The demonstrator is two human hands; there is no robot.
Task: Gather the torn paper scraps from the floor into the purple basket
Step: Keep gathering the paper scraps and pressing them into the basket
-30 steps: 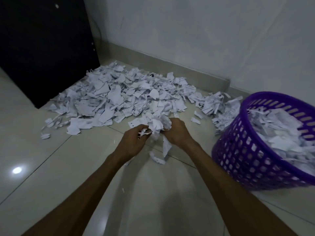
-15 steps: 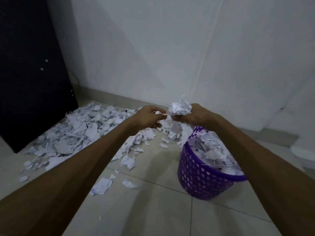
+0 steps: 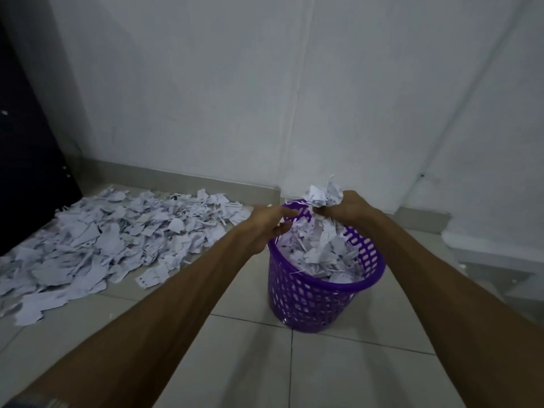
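The purple basket (image 3: 321,301) stands on the tiled floor, right of centre, filled almost to its rim with white paper scraps. My right hand (image 3: 350,207) grips a crumpled wad of scraps (image 3: 323,194) just above the basket's far rim. My left hand (image 3: 266,226) hovers over the left rim with curled fingers, and a bit of white paper shows between thumb and fingers. A big pile of torn paper scraps (image 3: 117,242) covers the floor to the left, reaching the wall.
White walls meet in a corner behind the basket, with a grey skirting along the floor. A dark cabinet (image 3: 26,172) stands at the far left beside the pile. A low white step (image 3: 494,254) lies to the right.
Both hands lifted a bunch of scraps off the floor pile and carried it right, over the basket. My left hand has come away from the wad, which stays in my right hand.
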